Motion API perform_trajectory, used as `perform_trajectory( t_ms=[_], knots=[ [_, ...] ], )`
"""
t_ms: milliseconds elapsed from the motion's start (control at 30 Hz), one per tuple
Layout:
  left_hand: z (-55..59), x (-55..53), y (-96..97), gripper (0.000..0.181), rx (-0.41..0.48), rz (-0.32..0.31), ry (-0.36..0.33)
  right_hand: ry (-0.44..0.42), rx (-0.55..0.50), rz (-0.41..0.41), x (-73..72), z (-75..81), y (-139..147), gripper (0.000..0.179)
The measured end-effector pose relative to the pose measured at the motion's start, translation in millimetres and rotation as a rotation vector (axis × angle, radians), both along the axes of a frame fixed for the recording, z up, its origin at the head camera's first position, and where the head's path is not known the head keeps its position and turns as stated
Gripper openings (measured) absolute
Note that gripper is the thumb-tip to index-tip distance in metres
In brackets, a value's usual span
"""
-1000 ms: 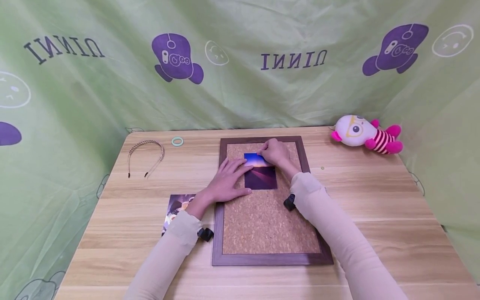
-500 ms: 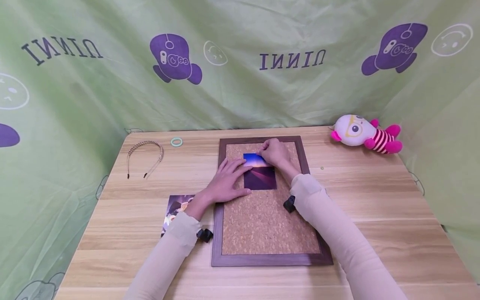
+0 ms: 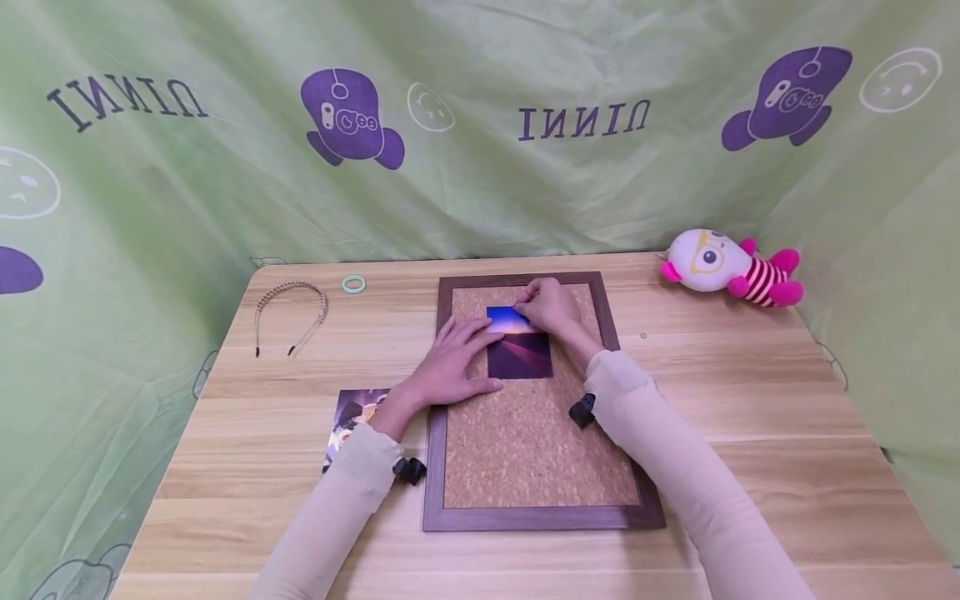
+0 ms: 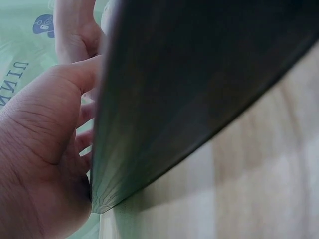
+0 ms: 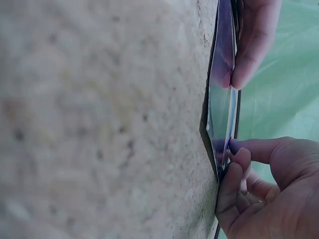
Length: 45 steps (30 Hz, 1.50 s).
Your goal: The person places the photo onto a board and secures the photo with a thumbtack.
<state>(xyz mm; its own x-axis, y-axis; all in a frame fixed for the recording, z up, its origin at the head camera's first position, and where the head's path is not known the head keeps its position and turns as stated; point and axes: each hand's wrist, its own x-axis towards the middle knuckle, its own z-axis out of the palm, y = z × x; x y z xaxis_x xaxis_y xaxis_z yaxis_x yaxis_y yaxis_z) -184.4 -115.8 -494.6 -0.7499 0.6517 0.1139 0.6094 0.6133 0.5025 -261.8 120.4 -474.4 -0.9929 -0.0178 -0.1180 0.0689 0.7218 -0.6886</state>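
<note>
A glossy photo, blue at the top and dark purple below, lies on the upper part of a cork board with a dark frame. My left hand rests over the photo's left side, fingers spread. In the left wrist view the board's dark edge hides most of those fingers. At the photo's top edge, my right hand has thumb and fingers pinched together. The right wrist view shows the right hand close against the photo; whatever sits between the fingertips is too small to make out.
Left of the board lies another photo, partly under the left forearm. A headband and a mint-green ring lie at the back left. A pink and white plush toy is at the back right, and a tiny ring-like bit lies right of the board.
The right wrist has shifted very slightly to the right. Both hands otherwise keep their places, and the photo and board stay where they were.
</note>
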Motion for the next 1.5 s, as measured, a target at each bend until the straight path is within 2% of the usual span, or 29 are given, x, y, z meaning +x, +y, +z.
perform_trajectory(
  t_ms=[100, 400, 467, 600, 700, 900, 1067, 1233, 1367, 1500],
  knots=[
    [-2.5, -0.5, -0.6, 0.077, 0.017, 0.005, 0.004, 0.020, -0.019, 0.024, 8.4, 8.6, -2, 0.013],
    [-4.9, 2.7, -3.0, 0.076, 0.108, 0.006, -0.019, 0.069, -0.084, 0.077, 15.4, 10.9, 3, 0.015],
    [-10.5, 2.8, -4.8, 0.073, 0.145, 0.001, -0.002, 0.072, -0.097, 0.088, 19.1, 13.8, 6, 0.016],
    [-6.9, 9.1, -8.5, 0.067, 0.178, 0.009, 0.008, 0.070, -0.095, 0.108, 29.5, 24.9, 12, 0.019],
    [5.8, 18.7, -11.3, 0.061, 0.167, 0.029, 0.004, 0.068, -0.102, 0.112, 38.3, 35.7, 15, 0.021],
    [17.9, 38.7, -18.9, 0.054, 0.153, 0.097, -0.006, 0.117, -0.124, 0.104, 55.8, 47.9, 27, 0.023],
    [20.1, 54.9, -27.9, 0.051, 0.209, 0.150, 0.023, 0.169, -0.158, 0.113, 68.6, 45.5, 43, 0.019],
    [20.9, 73.5, -41.9, 0.047, 0.262, 0.225, 0.012, 0.194, -0.192, 0.102, 85.2, 47.8, 56, 0.016],
    [22.6, 87.9, -53.4, 0.045, 0.289, 0.263, 0.017, 0.211, -0.206, 0.079, 98.9, 48.5, 71, 0.015],
    [23.2, 101.1, -65.1, 0.043, 0.300, 0.307, 0.051, 0.201, -0.226, 0.045, 114.4, 46.3, 89, 0.016]
  ],
)
